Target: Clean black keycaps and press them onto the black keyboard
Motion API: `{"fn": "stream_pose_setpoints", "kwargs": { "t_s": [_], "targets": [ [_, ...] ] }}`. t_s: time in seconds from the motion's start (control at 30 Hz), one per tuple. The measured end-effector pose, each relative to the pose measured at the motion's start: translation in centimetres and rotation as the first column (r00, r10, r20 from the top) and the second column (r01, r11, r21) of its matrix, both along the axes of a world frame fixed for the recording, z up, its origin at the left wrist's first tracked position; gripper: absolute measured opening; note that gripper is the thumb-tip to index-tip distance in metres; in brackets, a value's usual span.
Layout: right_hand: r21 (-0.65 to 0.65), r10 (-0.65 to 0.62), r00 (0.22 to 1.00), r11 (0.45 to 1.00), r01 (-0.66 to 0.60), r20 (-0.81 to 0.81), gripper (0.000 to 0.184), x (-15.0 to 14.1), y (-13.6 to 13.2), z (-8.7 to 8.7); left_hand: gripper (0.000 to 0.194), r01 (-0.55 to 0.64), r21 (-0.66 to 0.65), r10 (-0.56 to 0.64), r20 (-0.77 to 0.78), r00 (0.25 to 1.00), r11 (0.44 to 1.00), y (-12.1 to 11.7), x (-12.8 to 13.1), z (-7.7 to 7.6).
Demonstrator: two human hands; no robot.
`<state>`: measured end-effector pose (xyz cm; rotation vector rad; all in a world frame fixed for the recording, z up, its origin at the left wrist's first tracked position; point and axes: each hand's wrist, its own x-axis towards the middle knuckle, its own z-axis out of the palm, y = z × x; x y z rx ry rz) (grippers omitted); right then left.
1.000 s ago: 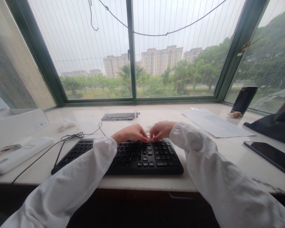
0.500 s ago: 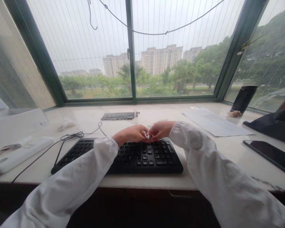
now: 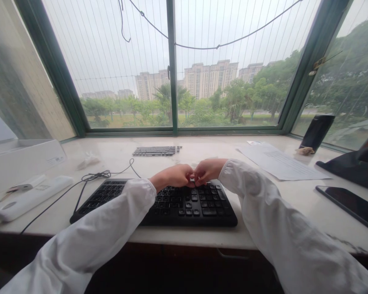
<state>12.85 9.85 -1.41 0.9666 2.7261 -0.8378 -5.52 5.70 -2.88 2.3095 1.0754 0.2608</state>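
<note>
A black keyboard (image 3: 190, 220) lies before me. Keycaps sit on its right side, while the middle and left part shows bare square key sockets. Over its upper right part my left hand (image 3: 179, 175) and my right hand (image 3: 207, 171) meet, fingertips touching. Both hands are closed in a pinch. What lies between the fingers is hidden or too small to make out. Behind the hands, a block of loose keycaps (image 3: 155, 151) is laid out in rows on the white tabletop (image 3: 208, 143).
The keyboard's cable (image 3: 101, 174) is bundled at the left, near a crumpled white bag (image 3: 88, 160), keys (image 3: 20, 188) and a white box (image 3: 27, 157). At the right are a printed sheet (image 3: 282, 161), a phone (image 3: 349, 204) and a dark cylinder (image 3: 317, 132). A window stands behind.
The small white thing seen between my fingers is now hidden from view. My hands have stayed together over the keyboard, and the whole view has shifted slightly.
</note>
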Motion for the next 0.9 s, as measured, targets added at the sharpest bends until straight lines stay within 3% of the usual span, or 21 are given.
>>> {"fn": "stream_pose_setpoints", "kwargs": {
  "t_s": [0.23,0.33,0.43,0.5,0.67,0.77,0.9],
  "targets": [
    [0.005,-0.011,1.0,1.0,0.011,-0.023,0.027,0.1,-0.2,0.3,0.024,-0.048,-0.057,0.051,0.066,0.996,0.997,-0.3,-0.7,0.7],
    [0.055,-0.037,0.997,0.998,0.041,-0.064,0.032,0.2,-0.6,0.8,0.025,-0.206,0.035,0.2,0.125,0.972,0.978,0.2,-1.6,1.5],
    [0.113,-0.026,0.993,0.993,0.038,-0.112,0.034,-0.1,-1.0,1.0,0.024,-0.376,0.155,0.351,0.169,0.921,0.913,1.1,-2.6,1.9],
    [0.148,-0.003,0.993,0.989,0.021,-0.122,0.032,-0.5,-1.1,0.9,0.022,-0.425,0.199,0.398,0.16,0.903,0.883,1.6,-3.0,1.8],
    [0.203,0.007,1.0,0.979,-0.001,-0.03,0.026,-1.1,-1.2,0.5,0.019,-0.444,0.237,0.427,0.12,0.896,0.864,2.2,-3.2,1.0],
    [0.164,0.055,0.996,0.986,-0.042,-0.074,0.029,-1.1,-1.5,0.7,0.019,-0.435,0.239,0.421,0.111,0.9,0.868,2.3,-3.1,0.8],
    [0.115,0.09,0.996,0.989,-0.088,-0.005,0.023,-1.3,-2.5,1.1,0.019,-0.44,0.231,0.427,0.106,0.898,0.868,2.1,-3.1,1.0]
  ]
}}
